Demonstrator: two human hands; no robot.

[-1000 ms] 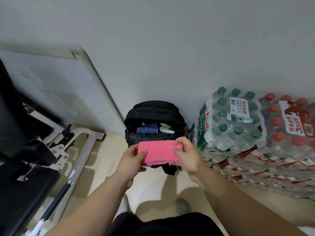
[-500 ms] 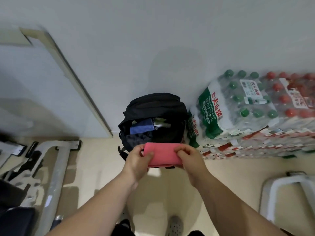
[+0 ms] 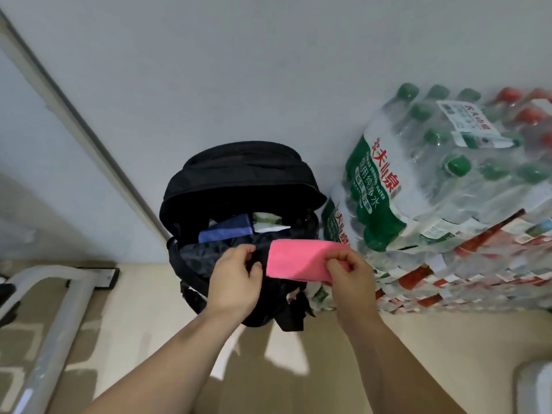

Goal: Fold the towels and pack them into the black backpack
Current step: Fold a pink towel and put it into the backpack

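The black backpack (image 3: 239,174) stands open on the floor against the wall. A folded blue towel (image 3: 227,231) and a white-green item (image 3: 268,223) show inside its mouth. My right hand (image 3: 351,279) pinches the right end of a folded pink towel (image 3: 295,259), which it holds flat just above the front right of the opening. My left hand (image 3: 236,277) is off the towel; its thumb and fingers pinch the backpack's front edge.
Shrink-wrapped packs of green-capped water bottles (image 3: 433,180) and red-capped bottles (image 3: 522,115) are stacked right beside the backpack. A white board (image 3: 44,144) leans on the wall at left. A white metal frame (image 3: 53,297) lies on the floor at lower left.
My left hand has let go of the pink towel and taken the backpack's front edge. My right hand has shifted the towel to the right. The view has moved closer to the backpack.
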